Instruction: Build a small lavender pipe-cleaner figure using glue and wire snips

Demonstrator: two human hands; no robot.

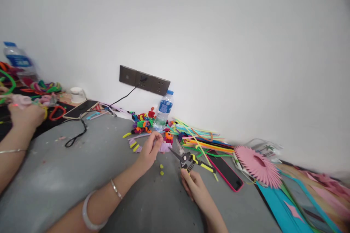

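My left hand (pixel 151 150) is closed in a pinch over the table; what lies between its fingertips is too small to make out. Fluffy lavender pieces (pixel 165 147) sit right beside those fingers, and more lavender and yellow pieces (pixel 134 145) lie to their left. My right hand (pixel 193 185) grips black-and-yellow pruning shears (pixel 188 160). Their blades stand apart and point up-left toward the lavender pieces, and one yellow handle sticks out to the right, away from my palm. Two small yellow bits (pixel 161 169) rest on the table between my hands.
Behind my hands stand a water bottle (pixel 165 108) and a heap of colourful pipe-cleaner figures (pixel 142 122). Loose pipe cleaners (pixel 203 136), a red-edged phone (pixel 226 171) and a pink pleated ring (pixel 258 166) lie right. At left, another person's hand (pixel 26 116) holds a pink tool.
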